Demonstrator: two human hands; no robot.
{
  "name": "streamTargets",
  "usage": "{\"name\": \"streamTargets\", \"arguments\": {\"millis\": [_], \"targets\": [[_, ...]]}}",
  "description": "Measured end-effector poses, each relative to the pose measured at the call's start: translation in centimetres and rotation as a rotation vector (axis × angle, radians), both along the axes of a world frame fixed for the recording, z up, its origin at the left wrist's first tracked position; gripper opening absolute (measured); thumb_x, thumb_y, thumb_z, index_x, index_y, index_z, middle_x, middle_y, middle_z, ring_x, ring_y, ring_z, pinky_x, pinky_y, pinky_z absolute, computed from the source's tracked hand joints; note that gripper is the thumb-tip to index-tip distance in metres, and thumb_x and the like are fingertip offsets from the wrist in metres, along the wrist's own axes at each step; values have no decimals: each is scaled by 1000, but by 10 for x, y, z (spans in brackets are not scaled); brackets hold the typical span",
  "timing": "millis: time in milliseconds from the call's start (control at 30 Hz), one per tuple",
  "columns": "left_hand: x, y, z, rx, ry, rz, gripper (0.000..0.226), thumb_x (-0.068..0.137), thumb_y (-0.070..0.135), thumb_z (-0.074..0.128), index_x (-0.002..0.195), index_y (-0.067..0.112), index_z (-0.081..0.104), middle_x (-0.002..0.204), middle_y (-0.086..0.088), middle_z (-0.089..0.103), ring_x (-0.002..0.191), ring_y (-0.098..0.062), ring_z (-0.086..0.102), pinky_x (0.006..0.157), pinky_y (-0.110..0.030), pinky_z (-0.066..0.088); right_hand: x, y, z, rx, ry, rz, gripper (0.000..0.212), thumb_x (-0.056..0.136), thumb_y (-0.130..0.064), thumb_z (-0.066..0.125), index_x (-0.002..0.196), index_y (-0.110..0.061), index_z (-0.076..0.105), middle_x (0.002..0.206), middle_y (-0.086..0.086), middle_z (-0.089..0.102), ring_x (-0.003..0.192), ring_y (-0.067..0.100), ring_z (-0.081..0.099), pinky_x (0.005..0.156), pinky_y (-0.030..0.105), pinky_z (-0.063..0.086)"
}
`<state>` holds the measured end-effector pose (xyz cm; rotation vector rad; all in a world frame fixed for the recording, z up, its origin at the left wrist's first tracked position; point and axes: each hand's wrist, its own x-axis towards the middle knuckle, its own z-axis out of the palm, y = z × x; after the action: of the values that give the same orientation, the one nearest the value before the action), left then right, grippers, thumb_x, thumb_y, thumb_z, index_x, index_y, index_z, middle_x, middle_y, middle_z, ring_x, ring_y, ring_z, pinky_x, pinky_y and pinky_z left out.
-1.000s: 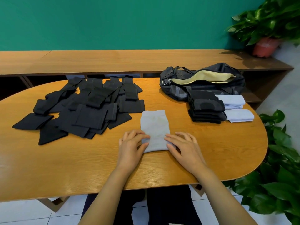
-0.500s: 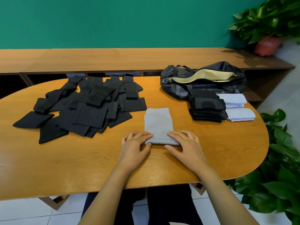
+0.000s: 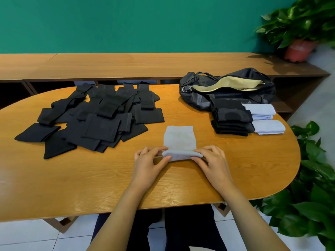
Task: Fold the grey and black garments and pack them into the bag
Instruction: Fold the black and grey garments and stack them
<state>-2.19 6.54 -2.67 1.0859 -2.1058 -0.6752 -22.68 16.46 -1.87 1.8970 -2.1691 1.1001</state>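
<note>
Left hand (image 3: 148, 163) and right hand (image 3: 212, 161) each pinch an end of the light grey knit garment (image 3: 179, 142), near edge rolled up, on the oval wooden desk (image 3: 90, 178); fingers curled.

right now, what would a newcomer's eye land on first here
First, the two hands at the near middle of the table: the left hand and right hand pinch the rolled near edge of a grey garment. To the left sprawls a loose heap of black garments. At the far right an open bag lies with neat folded stacks in front of it.
</note>
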Motion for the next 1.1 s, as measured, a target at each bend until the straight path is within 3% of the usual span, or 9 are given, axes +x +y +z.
{"name": "streamTargets", "arguments": {"millis": [100,200,433,567,700,800,867,967,1100], "targets": [[-1,1,4,11,66,-21,30,86,53,57,115,44,55,80,16,63,94,1,55,94,-22,23,-1,-1,0,7,49,31,32,93,-47,46,98,-25,69,90,-21,56,93,1,43,88,35,39],[-2,2,4,20,80,-18,27,89,44,61,115,43,53,74,15,65,91,1,56,97,-18,22,-1,-1,-1,26,-9,-33,29,91,-46,57,105,-23,68,87,-17,48,92,-1,32,84,30,34],[-1,3,2,41,87,-31,24,90,35,64,111,41,55,70,9,62,82,-3,57,98,-25,28,-3,-2,-2,21,-116,-41,40,85,-52,60,116,-28,55,70,-13,58,84,2,52,96,20,26],[-2,4,2,-166,22,-22,30,88,53,55,109,34,63,97,18,54,97,0,46,88,-29,29,-3,-2,-4,16,-94,-68,35,86,-42,67,114,-26,55,69,-13,57,81,4,55,95,20,26],[-2,4,2,-206,-104,-176,48,85,65,52,121,36,65,133,22,51,125,-2,36,102,-30,22,-4,-3,-4,43,-95,-72,36,87,-40,67,117,-24,56,70,-12,56,79,5,55,94,23,29],[-4,4,2,-142,-249,-250,65,81,74,44,135,39,53,140,28,46,132,2,27,108,-26,15,-2,-3,-3,51,-70,-83,38,88,-39,66,121,-23,55,82,-15,55,85,8,53,93,29,34],[-4,4,3,-118,-283,-252,68,79,74,43,138,41,48,142,30,43,134,3,24,108,-24,12,-2,-3,-3,32,-11,-106,43,89,-39,66,125,-20,54,103,-10,56,100,13,49,90,30,36],[-4,3,2,-113,-290,-243,68,79,74,42,139,42,48,142,31,42,135,1,24,109,-26,13,-2,-2,-2,8,59,-77,46,91,-43,61,131,-21,54,132,-3,52,123,15,40,99,31,29],[-5,2,1,-119,-291,-218,60,83,66,51,138,42,49,141,29,44,134,-2,26,108,-26,13,0,-2,-4,100,131,15,45,94,-51,42,122,-25,66,133,-11,58,131,14,40,108,28,18]]}}
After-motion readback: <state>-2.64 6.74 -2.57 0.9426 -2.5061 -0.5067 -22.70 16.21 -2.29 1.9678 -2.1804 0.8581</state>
